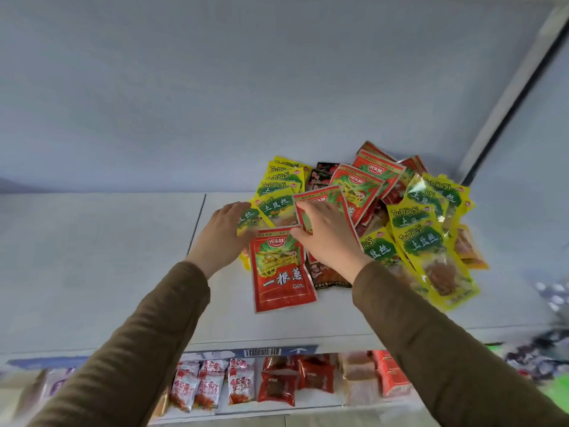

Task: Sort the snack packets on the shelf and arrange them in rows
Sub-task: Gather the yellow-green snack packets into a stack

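Observation:
A heap of snack packets lies on the white shelf (92,257), right of its middle. Yellow packets (431,241) with green labels spread over the right side, and more yellow ones (281,183) overlap in a row at the back left. Red packets (366,180) lie at the back, and one red packet (281,272) lies flat at the front. My left hand (223,235) holds a yellow packet (249,218) by its left edge. My right hand (326,232) grips a tilted red packet (320,197). A dark packet (326,275) shows under my right wrist.
The shelf's left half is bare, with a seam (197,223) running back to the wall. A lower shelf (308,405) holds rows of small red and white packets (212,383). A dark upright post (517,97) rises at the right. Blurred goods (551,349) sit at the far right.

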